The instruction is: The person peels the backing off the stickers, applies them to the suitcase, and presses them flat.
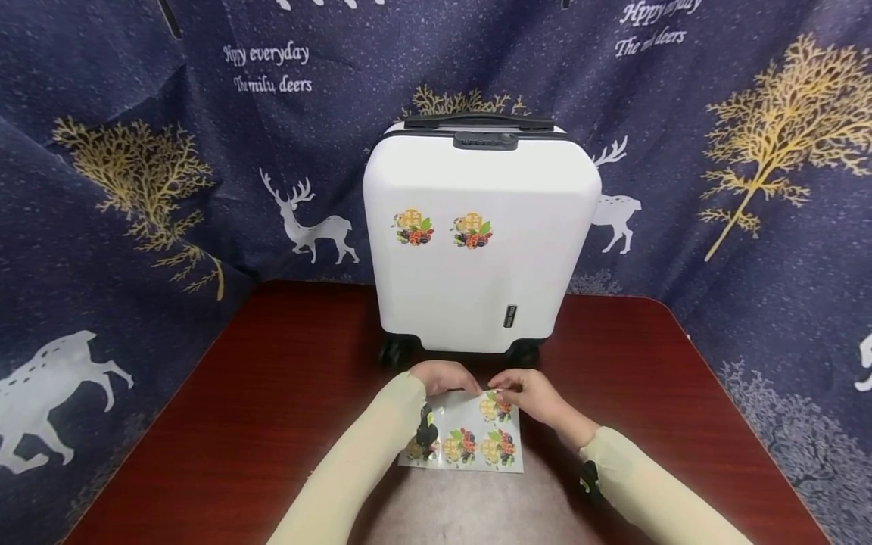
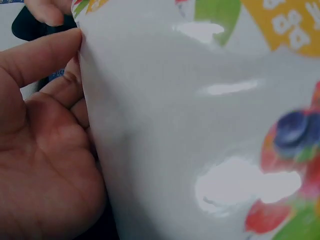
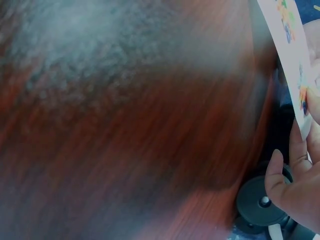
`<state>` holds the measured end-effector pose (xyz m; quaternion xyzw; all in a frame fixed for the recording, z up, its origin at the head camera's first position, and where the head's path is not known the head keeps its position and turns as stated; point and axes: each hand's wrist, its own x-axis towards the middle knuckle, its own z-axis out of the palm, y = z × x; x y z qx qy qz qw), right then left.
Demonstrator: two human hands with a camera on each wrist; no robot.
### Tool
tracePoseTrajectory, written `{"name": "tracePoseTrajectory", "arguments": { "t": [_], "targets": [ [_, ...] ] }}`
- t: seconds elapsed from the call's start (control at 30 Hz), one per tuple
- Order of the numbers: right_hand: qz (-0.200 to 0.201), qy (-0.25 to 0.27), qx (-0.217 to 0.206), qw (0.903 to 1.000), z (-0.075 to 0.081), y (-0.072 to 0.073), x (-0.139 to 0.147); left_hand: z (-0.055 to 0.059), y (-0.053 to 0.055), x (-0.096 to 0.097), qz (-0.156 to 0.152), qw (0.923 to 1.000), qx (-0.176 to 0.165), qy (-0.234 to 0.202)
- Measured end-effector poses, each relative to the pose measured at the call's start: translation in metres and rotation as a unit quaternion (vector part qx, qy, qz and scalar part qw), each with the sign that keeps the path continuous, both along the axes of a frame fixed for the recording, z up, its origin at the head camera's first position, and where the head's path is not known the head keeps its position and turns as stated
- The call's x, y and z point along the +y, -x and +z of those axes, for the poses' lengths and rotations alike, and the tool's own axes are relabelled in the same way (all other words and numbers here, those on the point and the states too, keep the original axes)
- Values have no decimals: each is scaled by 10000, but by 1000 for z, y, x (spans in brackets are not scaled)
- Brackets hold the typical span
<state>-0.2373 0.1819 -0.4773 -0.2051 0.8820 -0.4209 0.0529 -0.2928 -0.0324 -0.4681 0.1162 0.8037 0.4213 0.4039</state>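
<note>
A glossy white sticker sheet (image 1: 468, 421) is tilted up a little above the table, carrying several fruit-print stickers, with a bare patch at its upper left. My left hand (image 1: 444, 376) pinches its top edge near the middle, the other fingers curling behind it in the left wrist view. At the top right corner, my right hand (image 1: 534, 395) grips the sheet, thumb over the corner sticker (image 1: 496, 407) and fingers behind. Just beyond both hands stands a white suitcase (image 1: 477, 280) with two similar fruit stickers (image 1: 472, 231) side by side on its front.
The suitcase has black wheels (image 1: 398, 350) on the dark red wooden table (image 1: 286, 378) and a black top handle (image 1: 480, 121). A dark blue cloth (image 1: 286, 136) printed with deer and trees hangs behind and at both sides.
</note>
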Motion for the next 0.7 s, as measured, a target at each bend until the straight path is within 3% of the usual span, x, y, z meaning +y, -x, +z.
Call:
{"name": "tracePoseTrajectory", "arguments": {
  "t": [0.7],
  "targets": [
    [238, -52, 114, 9996, 0, 1, -2, 1, 0, 0, 63, 9999, -97, 19]
  ]
}}
